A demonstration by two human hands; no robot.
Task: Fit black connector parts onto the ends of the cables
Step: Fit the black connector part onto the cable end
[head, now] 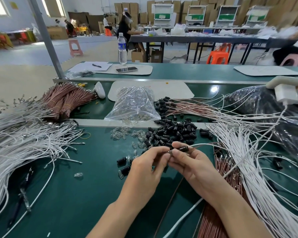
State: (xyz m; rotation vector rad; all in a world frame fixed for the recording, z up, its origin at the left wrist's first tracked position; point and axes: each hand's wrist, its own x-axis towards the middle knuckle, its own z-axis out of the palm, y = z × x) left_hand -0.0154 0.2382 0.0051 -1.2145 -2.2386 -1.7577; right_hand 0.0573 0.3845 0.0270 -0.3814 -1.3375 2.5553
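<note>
Mid-fit, I'd say: right hand (193, 162) pinches one black connector (183, 148) above the middle of the bench (86, 194), with a white cable (202, 144) trailing out toward the right edge. Left hand (148, 164) has its fingertips clamped on the cable tip (170, 152) at the connector's other end; too small to tell if it's seated. Next move probably needs a straight push or pull until it locks. Loose connector pile (172, 133) sits just behind the hands, clear parts (120, 134) beside it. White cable heaps (24, 138) are at the left edge and more at the right. Green bench, warehouse room, cardboard boxes (162, 7) along the back.
</note>
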